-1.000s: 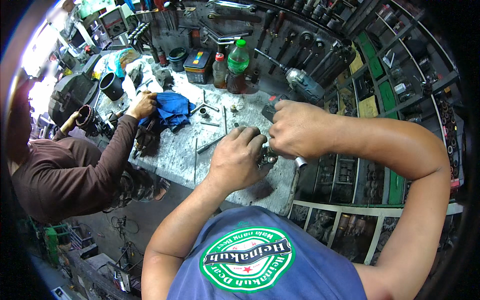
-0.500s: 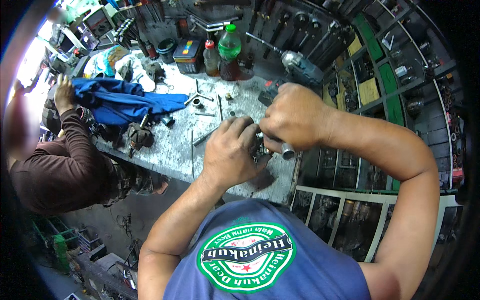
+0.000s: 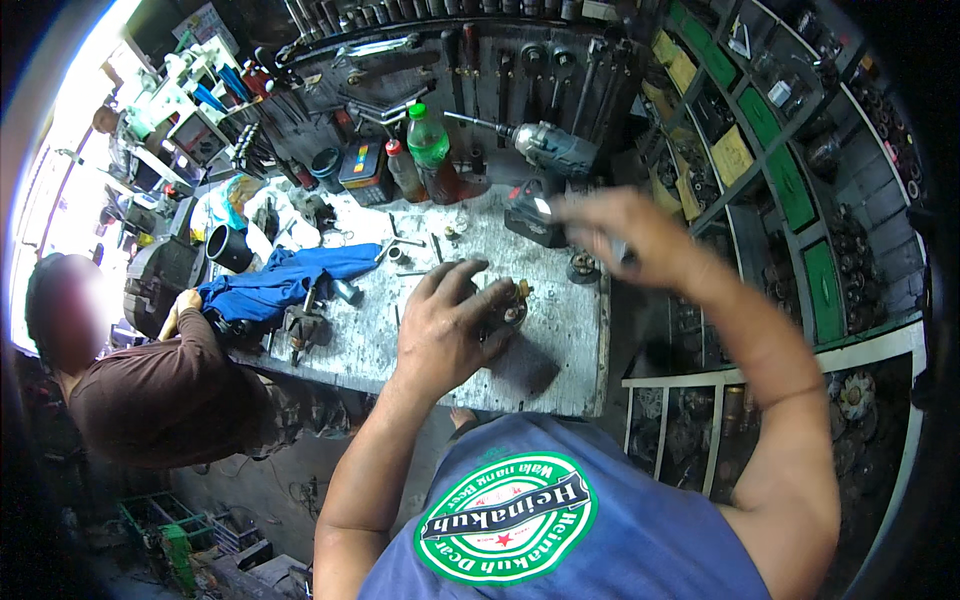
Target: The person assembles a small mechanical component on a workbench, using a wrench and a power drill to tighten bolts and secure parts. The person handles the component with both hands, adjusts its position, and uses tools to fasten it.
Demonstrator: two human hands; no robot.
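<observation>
My left hand [image 3: 440, 325] curls its fingers around a small round metal part with a brass-coloured fitting [image 3: 521, 290] on top, held over the workbench [image 3: 440, 380]. Its palm and fingers hide much of that part. Off to the right, my right hand [image 3: 630, 235] is raised and smeared by motion. It grips a metal tool with a round, tube-like end [image 3: 625, 255]; the rest of the tool is covered. Just below that hand, a small dark round part [image 3: 583, 266] lies near the bench's right edge.
A cordless power tool [image 3: 555, 148] with a long bit stands behind my right hand. Bottles [image 3: 432, 155] and a dark box [image 3: 366, 172] line the back. Blue cloth [image 3: 300, 280] lies left, by a co-worker in a brown sleeve [image 3: 170, 375]. Shelving [image 3: 775, 350] borders the right.
My right hand has come away from the left hand, moving right with the tool. My left hand stays around the part. The view has shifted, showing more of the back wall.
</observation>
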